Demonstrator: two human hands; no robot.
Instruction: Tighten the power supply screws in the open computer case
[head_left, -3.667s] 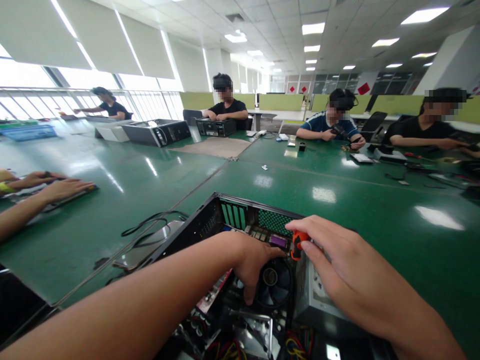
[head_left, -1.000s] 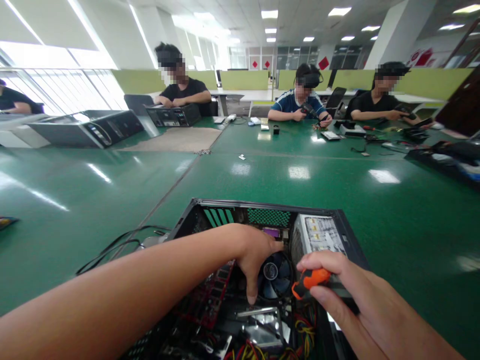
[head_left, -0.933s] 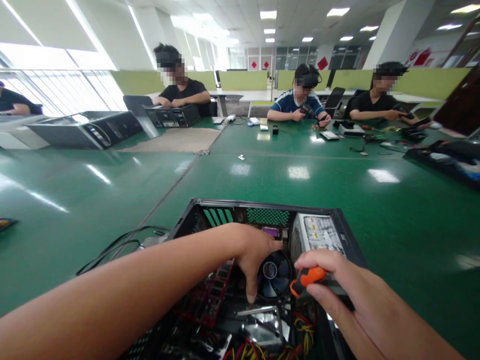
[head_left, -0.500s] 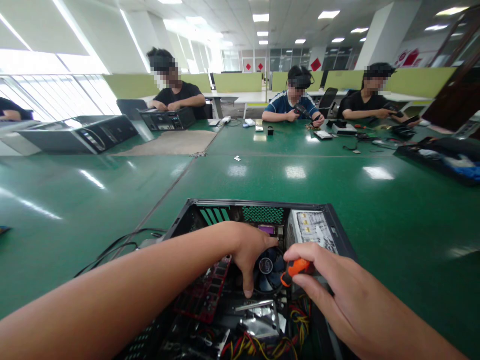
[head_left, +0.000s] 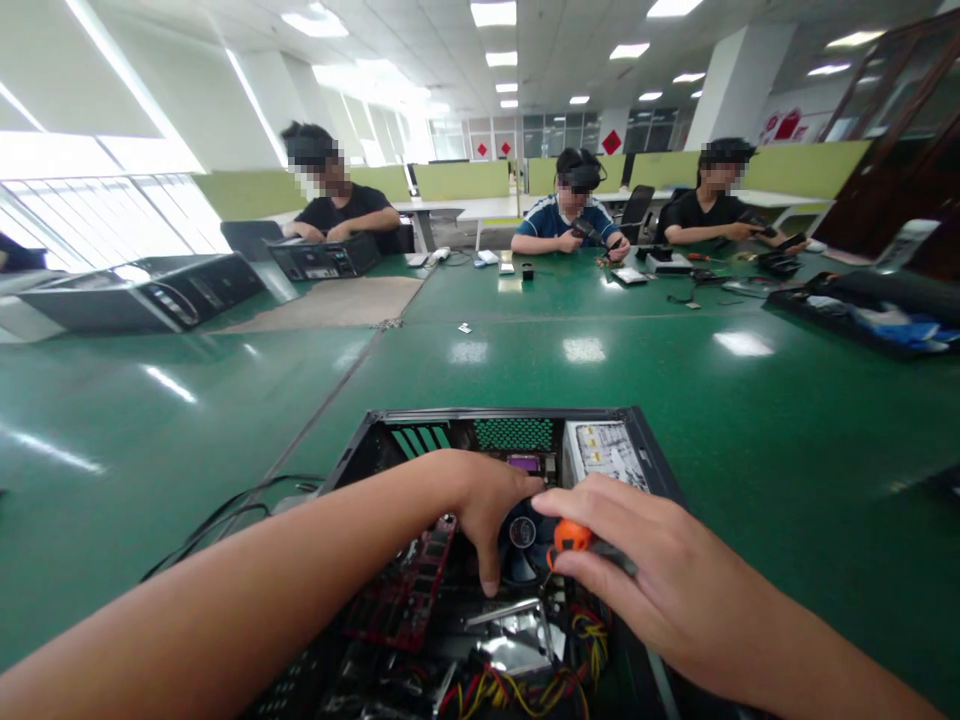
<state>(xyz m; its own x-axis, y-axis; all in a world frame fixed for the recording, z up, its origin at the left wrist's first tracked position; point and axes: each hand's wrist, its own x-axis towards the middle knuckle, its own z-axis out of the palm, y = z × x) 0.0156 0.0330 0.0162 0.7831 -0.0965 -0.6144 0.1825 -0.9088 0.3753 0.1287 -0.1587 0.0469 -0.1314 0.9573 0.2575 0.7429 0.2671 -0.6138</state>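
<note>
An uncovered computer case lies before me. Deep inside it, my left hand curves over the left side of a round cooling fan, thumb and forefinger spread along its edge; the other fingers are hidden. My right hand grips an orange-and-black screwdriver at the fan's right side. Its shaft is mostly out of sight, and I cannot tell whether the tip sits on a screw. Left of the fan, a red circuit board stands tilted. Below are a silvery metal bracket and coloured wires.
The power supply fills the case's far right corner. Black cables trail off to the left on the green table. Across it, several people work on parts, near another computer case. A black tray stands at right.
The view has shifted slightly. My right hand has moved a little left with the screwdriver, closer to the fan. My left hand keeps its place at the fan.
</note>
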